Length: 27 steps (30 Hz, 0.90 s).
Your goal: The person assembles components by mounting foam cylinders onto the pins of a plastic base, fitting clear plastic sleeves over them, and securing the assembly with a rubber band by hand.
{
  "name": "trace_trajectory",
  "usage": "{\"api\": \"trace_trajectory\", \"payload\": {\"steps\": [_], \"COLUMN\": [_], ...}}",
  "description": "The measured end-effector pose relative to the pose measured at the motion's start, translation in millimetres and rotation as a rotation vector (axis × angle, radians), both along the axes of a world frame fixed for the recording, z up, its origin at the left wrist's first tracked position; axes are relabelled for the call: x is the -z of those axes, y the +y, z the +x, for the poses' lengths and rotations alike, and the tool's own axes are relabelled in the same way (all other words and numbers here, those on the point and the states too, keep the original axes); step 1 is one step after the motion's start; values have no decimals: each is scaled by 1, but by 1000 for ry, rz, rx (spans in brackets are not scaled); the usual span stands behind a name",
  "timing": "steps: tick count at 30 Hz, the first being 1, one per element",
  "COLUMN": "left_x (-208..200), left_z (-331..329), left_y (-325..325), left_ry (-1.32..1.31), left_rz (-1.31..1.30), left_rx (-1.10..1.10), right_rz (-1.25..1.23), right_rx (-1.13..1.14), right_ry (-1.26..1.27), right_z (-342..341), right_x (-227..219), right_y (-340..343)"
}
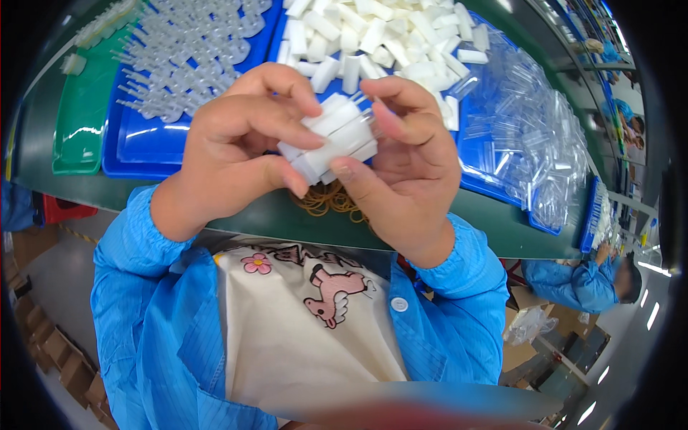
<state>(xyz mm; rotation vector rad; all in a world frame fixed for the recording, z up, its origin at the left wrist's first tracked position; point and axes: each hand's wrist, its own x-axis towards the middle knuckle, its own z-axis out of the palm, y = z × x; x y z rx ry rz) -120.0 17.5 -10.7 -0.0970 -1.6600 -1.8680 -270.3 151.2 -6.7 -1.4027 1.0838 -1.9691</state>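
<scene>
Thumb and forefinger of the left hand (244,143) are pinching the left end of a white bundle (337,140) of short pieces lying side by side. The right hand (412,161) is gripping the other end, its thumb pressing the lower side and its forefinger bending beside slim clear parts. The bundle is hovering above the dark green table (265,223), just over brown rubber bands (324,204). Loose white pieces (373,32) are lying heaped behind the hands, clear droppers (190,61) are crowding a blue tray (147,150), and clear plastic parts (527,129) are lying at right. Pink flower (256,263) and animal motifs (332,297) are decorating the cream garment (301,351); dark stitched shapes (290,253) between them are creasing, too unclear to read.
</scene>
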Motion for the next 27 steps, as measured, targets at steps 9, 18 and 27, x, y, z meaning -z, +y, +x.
{"api": "trace_trajectory", "payload": {"steps": [9,18,27], "left_x": [-3,-3,-19], "left_z": [-11,0,-8], "left_y": [4,1,11], "left_ry": [28,-31,-187], "left_rz": [1,56,264], "left_rx": [32,42,-47], "right_rz": [34,100,709], "right_rx": [29,86,567], "right_ry": [38,402,1100], "right_z": [-7,-60,-181], "right_x": [-3,-33,-43], "right_y": [5,-5,72]}}
